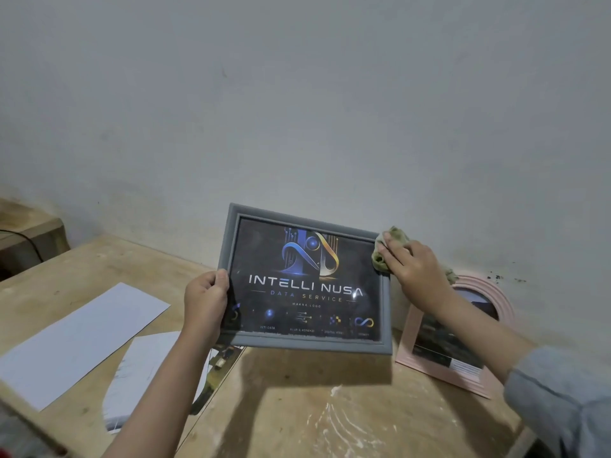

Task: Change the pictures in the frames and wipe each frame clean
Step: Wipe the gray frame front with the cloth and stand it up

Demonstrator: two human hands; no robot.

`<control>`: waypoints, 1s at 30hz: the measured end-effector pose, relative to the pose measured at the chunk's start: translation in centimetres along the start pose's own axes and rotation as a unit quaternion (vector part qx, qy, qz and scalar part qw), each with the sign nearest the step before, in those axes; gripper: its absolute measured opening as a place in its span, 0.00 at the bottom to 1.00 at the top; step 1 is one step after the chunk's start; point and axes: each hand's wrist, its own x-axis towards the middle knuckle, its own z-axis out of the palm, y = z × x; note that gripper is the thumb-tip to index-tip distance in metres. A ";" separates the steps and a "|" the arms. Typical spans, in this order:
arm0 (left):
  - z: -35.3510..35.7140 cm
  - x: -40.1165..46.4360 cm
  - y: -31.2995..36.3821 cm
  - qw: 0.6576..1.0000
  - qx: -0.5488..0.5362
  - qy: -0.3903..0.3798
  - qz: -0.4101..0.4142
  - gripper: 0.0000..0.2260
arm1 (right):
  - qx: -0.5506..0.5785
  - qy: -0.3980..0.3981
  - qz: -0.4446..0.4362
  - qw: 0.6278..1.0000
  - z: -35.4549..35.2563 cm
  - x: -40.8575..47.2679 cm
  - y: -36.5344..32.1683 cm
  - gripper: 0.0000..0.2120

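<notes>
A grey picture frame (307, 345) holds a dark print that reads "INTELLI NUSA DATA SERVICE". It is lifted above the wooden table and tilted toward me. My left hand (205, 299) grips its left edge, thumb on the front. My right hand (413, 269) presses a crumpled greenish cloth (385, 256) against the frame's upper right corner. A pink frame (439, 368) with an arched top and a dark landscape picture leans on the wall behind my right forearm.
Two white sheets of paper (76, 345) lie on the wooden table (297, 411) at the left; one overlaps a glossy print (215, 365). A low wooden block (29, 236) with a black cable sits far left. The grey wall stands close behind.
</notes>
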 end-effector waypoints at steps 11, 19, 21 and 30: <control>-0.2 -0.7 -0.3 1.000 -0.001 0.023 -0.017 0.14 | 0.119 -0.010 0.000 0.993 -0.5 -5.9 -4.6 0.22; 0.2 -0.3 0.4 0.998 -0.013 0.056 -0.023 0.15 | 0.289 -0.180 0.095 0.935 -2.4 -9.0 -7.9 0.33; 0.3 -0.2 0.5 0.998 -0.009 0.058 -0.020 0.15 | 0.378 -0.233 0.132 0.886 -3.6 -8.8 -7.9 0.26; 1.5 -0.2 0.4 0.986 -0.068 0.100 -0.119 0.12 | 0.528 -0.166 0.250 0.795 -8.1 0.8 -5.3 0.21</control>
